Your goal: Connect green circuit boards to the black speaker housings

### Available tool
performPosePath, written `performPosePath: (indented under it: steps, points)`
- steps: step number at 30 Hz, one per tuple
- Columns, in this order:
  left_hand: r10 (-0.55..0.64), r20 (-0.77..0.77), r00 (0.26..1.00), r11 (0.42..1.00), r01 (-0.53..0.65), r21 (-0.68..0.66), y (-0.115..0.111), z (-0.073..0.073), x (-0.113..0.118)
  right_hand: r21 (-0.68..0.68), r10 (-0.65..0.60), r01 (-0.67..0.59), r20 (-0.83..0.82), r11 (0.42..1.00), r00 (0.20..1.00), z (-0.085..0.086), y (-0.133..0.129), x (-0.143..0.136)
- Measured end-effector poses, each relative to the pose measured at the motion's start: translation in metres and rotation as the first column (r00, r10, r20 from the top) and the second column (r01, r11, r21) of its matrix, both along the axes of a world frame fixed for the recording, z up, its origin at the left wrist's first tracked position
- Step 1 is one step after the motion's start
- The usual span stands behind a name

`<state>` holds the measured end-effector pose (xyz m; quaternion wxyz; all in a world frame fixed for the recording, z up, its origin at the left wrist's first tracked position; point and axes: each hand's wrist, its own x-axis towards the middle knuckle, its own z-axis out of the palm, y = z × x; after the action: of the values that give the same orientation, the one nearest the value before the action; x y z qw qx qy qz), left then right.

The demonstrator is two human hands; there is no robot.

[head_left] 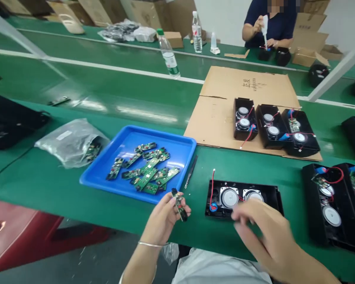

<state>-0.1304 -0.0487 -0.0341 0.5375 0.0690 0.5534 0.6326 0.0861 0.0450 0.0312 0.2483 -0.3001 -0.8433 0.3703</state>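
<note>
Between the fingers of my left hand [165, 215] is a small green circuit board [180, 205] with black ends, held just past the near edge of a blue tray [130, 191]. More green boards [148, 177] lie piled in that tray. My right hand [263, 232], slightly blurred, is over the near right part of a black speaker housing [217, 189] and hides some of it. Its thumb and forefinger are apart with nothing seen between them. Two round speakers [229, 197] and a red wire [212, 185] show in the housing.
Tweezers [191, 171] lie right of the tray, a plastic bag [68, 142] left of it. Several black housings stand on cardboard [213, 114] and at the right [313, 205]. A bottle [169, 59] stands farther back. Across the table a person [269, 23] holds a white tool.
</note>
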Motion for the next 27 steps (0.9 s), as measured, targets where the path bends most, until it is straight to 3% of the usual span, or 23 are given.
performPosePath:
  steps: [2, 4, 6, 8, 11, 13, 15, 17, 20, 24, 27]
  points:
    - [0.022, 0.057, 0.998, 0.999, -0.023, 0.024, -0.003, -0.003, 0.009, -0.068, -0.001, 0.012, 0.171, 0.998, 0.985, -0.02, 0.009, -0.031]
    - [0.011, 0.08, 0.997, 1.0, -0.013, 0.026, -0.002, -0.003, 0.015, -0.162, -0.01, 0.05, 0.242, 0.986, 0.97, -0.04, 0.012, -0.055]
    - [-0.02, 0.12, 0.993, 0.999, 0.016, 0.034, -0.001, -0.002, 0.018, -0.331, -0.004, 0.047, 0.13, 0.943, 0.992, -0.052, 0.012, -0.069]
    - [-0.058, 0.181, 0.982, 0.997, 0.049, 0.055, 0.001, -0.001, 0.019, -0.526, -0.081, 0.02, -0.093, 0.85, 0.992, -0.056, 0.012, -0.077]
    - [-0.1, 0.241, 0.965, 0.992, 0.078, 0.099, 0.005, 0.002, 0.019, -0.709, -0.319, -0.021, -0.343, 0.705, 0.884, -0.049, 0.018, -0.081]
    - [-0.093, 0.176, 0.98, 0.991, 0.074, 0.114, 0.008, 0.002, 0.018, -0.736, -0.373, -0.031, -0.379, 0.677, 0.847, -0.043, 0.024, -0.08]
    - [-0.055, 0.044, 0.997, 0.992, 0.05, 0.113, 0.009, 0.002, 0.017, -0.687, -0.302, -0.005, -0.326, 0.726, 0.896, -0.038, 0.027, -0.077]
    - [-0.022, -0.06, 0.998, 0.994, 0.029, 0.109, 0.011, 0.004, 0.017, -0.563, -0.18, 0.03, -0.212, 0.826, 0.961, -0.035, 0.027, -0.072]
    - [0.005, -0.092, 0.996, 0.994, 0.005, 0.113, 0.012, 0.011, 0.017, -0.347, -0.075, 0.041, -0.086, 0.937, 0.993, -0.033, 0.022, -0.068]
    - [0.047, -0.09, 0.995, 0.995, -0.038, 0.096, 0.016, 0.02, 0.023, -0.139, -0.054, 0.043, -0.079, 0.989, 0.995, -0.035, 0.015, -0.069]
    - [0.1, -0.109, 0.989, 0.992, -0.09, 0.088, 0.019, 0.023, 0.032, 0.039, -0.065, 0.069, -0.094, 0.997, 0.993, -0.038, 0.011, -0.074]
